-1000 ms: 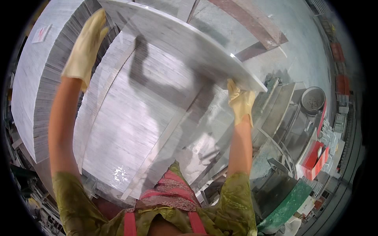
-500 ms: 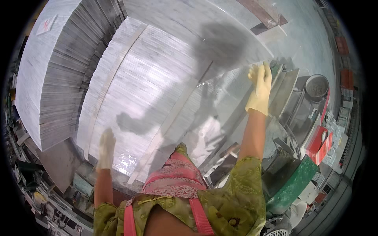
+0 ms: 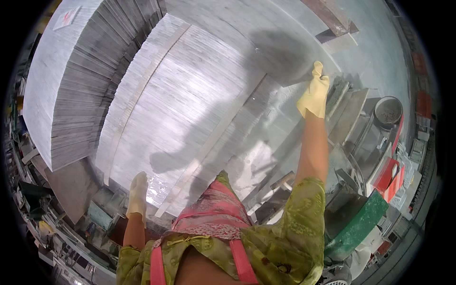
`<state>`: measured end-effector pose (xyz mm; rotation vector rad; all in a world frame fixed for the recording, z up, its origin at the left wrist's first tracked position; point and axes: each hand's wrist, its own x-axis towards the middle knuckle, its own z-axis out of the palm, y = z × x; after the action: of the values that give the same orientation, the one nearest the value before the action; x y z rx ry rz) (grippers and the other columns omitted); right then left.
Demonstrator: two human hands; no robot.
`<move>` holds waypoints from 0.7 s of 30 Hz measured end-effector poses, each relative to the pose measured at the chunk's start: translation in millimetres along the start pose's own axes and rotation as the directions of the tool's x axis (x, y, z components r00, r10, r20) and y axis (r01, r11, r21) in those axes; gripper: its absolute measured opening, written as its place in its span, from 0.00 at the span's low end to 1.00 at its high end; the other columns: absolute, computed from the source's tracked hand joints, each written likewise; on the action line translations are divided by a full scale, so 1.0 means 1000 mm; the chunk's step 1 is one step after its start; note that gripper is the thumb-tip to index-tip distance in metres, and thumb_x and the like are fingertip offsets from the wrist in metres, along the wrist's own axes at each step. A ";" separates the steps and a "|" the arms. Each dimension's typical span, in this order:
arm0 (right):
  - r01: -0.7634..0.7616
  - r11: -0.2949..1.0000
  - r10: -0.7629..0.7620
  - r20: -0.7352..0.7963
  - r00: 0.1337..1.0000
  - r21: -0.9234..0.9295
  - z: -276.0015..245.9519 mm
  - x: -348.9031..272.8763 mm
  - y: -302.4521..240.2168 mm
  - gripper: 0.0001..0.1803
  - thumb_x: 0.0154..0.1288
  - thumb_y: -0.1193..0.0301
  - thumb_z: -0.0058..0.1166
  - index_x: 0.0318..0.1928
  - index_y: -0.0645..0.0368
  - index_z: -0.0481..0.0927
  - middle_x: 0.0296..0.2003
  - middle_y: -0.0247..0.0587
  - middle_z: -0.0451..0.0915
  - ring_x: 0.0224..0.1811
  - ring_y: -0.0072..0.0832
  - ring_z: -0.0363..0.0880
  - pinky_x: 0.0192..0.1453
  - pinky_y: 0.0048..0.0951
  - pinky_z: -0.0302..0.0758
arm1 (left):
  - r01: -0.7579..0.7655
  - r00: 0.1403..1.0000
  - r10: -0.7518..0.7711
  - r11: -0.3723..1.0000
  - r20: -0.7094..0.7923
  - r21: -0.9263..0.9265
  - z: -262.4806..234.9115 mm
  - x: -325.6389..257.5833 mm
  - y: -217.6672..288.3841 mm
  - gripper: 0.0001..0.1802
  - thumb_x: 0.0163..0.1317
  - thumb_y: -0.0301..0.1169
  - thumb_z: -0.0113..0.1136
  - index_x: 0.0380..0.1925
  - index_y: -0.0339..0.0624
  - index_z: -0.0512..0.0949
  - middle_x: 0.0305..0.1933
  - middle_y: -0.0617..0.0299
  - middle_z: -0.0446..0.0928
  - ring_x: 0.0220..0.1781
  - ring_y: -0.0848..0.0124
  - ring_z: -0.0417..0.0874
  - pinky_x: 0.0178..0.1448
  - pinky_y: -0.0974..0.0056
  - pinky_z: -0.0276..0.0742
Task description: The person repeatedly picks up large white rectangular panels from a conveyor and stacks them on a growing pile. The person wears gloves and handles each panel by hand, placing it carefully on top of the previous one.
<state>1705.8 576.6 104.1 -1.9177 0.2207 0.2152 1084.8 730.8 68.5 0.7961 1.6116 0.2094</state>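
Observation:
A wide block of thin grey-white stone slabs, set edge to edge, lies before me with two pale strips across it. My right hand, in a cream rubber glove, is stretched far forward beside the block's right end, near a flat slab edge. Its fingers are bunched and bent; what they hold, if anything, is hidden. At the block's near left corner hovers my left hand in a similar glove, fingers straight and together, nothing visible in it.
A taller stack of slabs rises on the left. To the right stand leaning stone offcuts, a round metal bowl, a red box and a green panel. A brownish board leans at the lower left.
My left hand has drawn back toward me, off the block's near left part. My right hand has shifted slightly farther forward and its fingers have changed shape. The whole view has shifted a little.

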 end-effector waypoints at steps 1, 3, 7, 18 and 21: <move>0.061 0.998 -0.061 -0.004 0.998 -0.002 -0.002 0.012 0.011 0.26 0.65 0.45 0.61 0.37 0.55 0.67 0.32 0.29 0.67 0.31 0.21 0.63 0.35 0.27 0.68 | -0.008 1.000 0.007 1.000 0.019 0.021 0.001 0.003 0.001 0.30 0.70 0.42 0.56 0.65 0.34 0.68 0.64 0.54 0.72 0.66 0.66 0.72 0.69 0.63 0.66; 0.088 0.994 -0.090 0.034 0.995 0.060 -0.004 0.032 0.028 0.26 0.65 0.46 0.61 0.37 0.55 0.68 0.35 0.32 0.72 0.37 0.22 0.69 0.45 0.27 0.71 | -0.023 0.999 0.021 0.998 0.040 0.057 0.002 0.005 0.002 0.30 0.71 0.43 0.55 0.65 0.34 0.69 0.64 0.54 0.72 0.66 0.66 0.71 0.70 0.64 0.66; 0.109 0.978 -0.110 -0.002 0.994 0.179 0.002 0.018 0.020 0.28 0.64 0.45 0.62 0.31 0.56 0.67 0.25 0.28 0.64 0.27 0.20 0.59 0.29 0.26 0.60 | -0.062 0.993 0.055 0.996 0.109 0.068 0.018 -0.009 0.015 0.30 0.69 0.44 0.56 0.64 0.35 0.70 0.64 0.54 0.72 0.67 0.66 0.71 0.71 0.63 0.63; 0.017 0.965 -0.057 0.145 0.988 0.262 0.006 0.001 0.000 0.25 0.70 0.49 0.56 0.47 0.62 0.73 0.40 0.37 0.77 0.38 0.26 0.75 0.42 0.32 0.76 | -0.077 0.986 0.063 0.993 0.155 0.087 0.012 -0.010 -0.004 0.28 0.71 0.45 0.55 0.62 0.35 0.71 0.59 0.59 0.75 0.62 0.70 0.73 0.69 0.65 0.66; 0.080 0.977 -0.110 0.146 0.983 0.197 0.007 0.007 0.008 0.26 0.72 0.50 0.54 0.52 0.62 0.71 0.42 0.36 0.77 0.42 0.26 0.73 0.49 0.32 0.74 | -0.043 0.998 0.035 0.988 0.057 0.145 0.020 -0.042 0.018 0.28 0.71 0.44 0.56 0.62 0.34 0.72 0.58 0.60 0.75 0.62 0.71 0.73 0.69 0.66 0.65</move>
<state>1710.1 579.8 92.9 -1.7073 0.0423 0.2691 1110.2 713.2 107.7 0.9391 1.5733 0.0974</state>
